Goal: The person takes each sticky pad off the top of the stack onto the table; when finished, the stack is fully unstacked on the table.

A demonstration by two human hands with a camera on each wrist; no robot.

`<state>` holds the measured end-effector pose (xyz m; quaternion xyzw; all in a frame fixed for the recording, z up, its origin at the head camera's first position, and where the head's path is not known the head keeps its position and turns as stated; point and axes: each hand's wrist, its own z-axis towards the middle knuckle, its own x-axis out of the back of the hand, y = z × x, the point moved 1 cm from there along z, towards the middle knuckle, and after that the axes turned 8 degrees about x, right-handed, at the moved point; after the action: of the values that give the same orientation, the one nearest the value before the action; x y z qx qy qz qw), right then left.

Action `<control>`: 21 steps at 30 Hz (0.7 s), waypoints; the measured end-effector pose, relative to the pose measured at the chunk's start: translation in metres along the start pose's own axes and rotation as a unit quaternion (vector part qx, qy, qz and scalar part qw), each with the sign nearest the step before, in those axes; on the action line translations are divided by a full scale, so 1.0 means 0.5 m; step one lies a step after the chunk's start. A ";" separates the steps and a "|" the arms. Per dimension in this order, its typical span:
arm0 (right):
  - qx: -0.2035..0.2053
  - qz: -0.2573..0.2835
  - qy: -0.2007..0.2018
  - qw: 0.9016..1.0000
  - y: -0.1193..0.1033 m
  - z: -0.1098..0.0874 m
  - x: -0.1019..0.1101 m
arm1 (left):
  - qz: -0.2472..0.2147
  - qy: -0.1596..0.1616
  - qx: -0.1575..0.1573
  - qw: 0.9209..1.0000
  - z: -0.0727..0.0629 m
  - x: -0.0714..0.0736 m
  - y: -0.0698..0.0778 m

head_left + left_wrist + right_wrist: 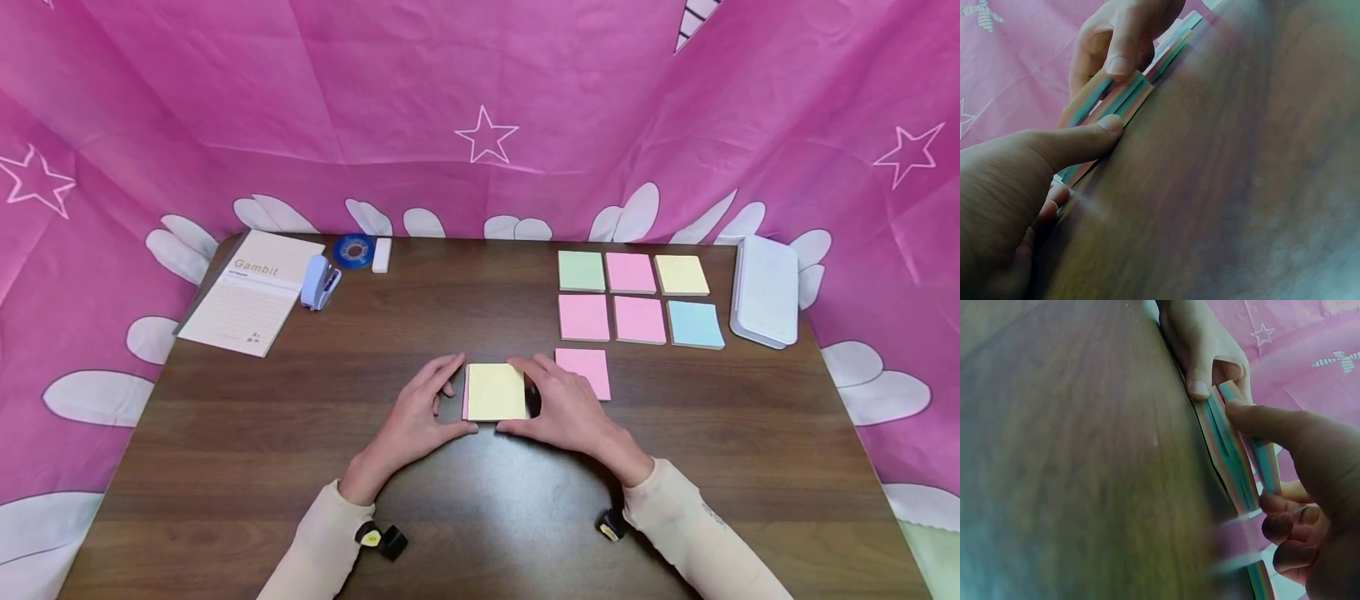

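Observation:
In the head view a yellow sticky note pad (496, 392) lies over a small stack of pads, with a pink edge showing at its left. My right hand (566, 402) pinches this top pad between thumb and fingers. The right wrist view shows the held pad (1266, 465) slightly raised and tilted over the stack (1225, 447), whose sides are striped in several colours. My left hand (412, 412) holds the stack's left side, thumb on the near edge and fingers at the far corner. Just right of my right hand lies a pink pad (588, 373), partly covered by it.
Behind it, two rows of pads include a green one (581, 271) and a blue one (696, 323). A white case (765, 290) lies far right. At back left are a notebook (247, 292), a blue stapler (320, 283), a tape roll (353, 250) and a white eraser-like block (382, 256).

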<state>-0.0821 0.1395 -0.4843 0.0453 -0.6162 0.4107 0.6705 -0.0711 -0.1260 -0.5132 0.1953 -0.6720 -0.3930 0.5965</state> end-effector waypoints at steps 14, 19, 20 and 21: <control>-0.026 0.050 0.016 0.998 0.041 -0.059 0.066 | 0.068 0.016 0.016 0.997 -0.002 -0.010 0.012; -0.031 0.066 0.019 0.997 0.079 -0.093 0.090 | 0.072 0.016 0.024 0.997 -0.002 -0.011 0.012; -0.033 0.069 0.021 0.997 0.087 -0.099 0.095 | 0.070 0.016 0.026 0.997 -0.002 -0.011 0.012; -0.033 0.070 0.023 0.997 0.095 -0.106 0.100 | 0.068 0.016 0.028 0.997 -0.002 -0.011 0.013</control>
<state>-0.0742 0.2256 -0.4748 -0.0299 -0.6155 0.4367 0.6554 -0.0676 -0.1182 -0.5118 0.1721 -0.6849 -0.3292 0.6268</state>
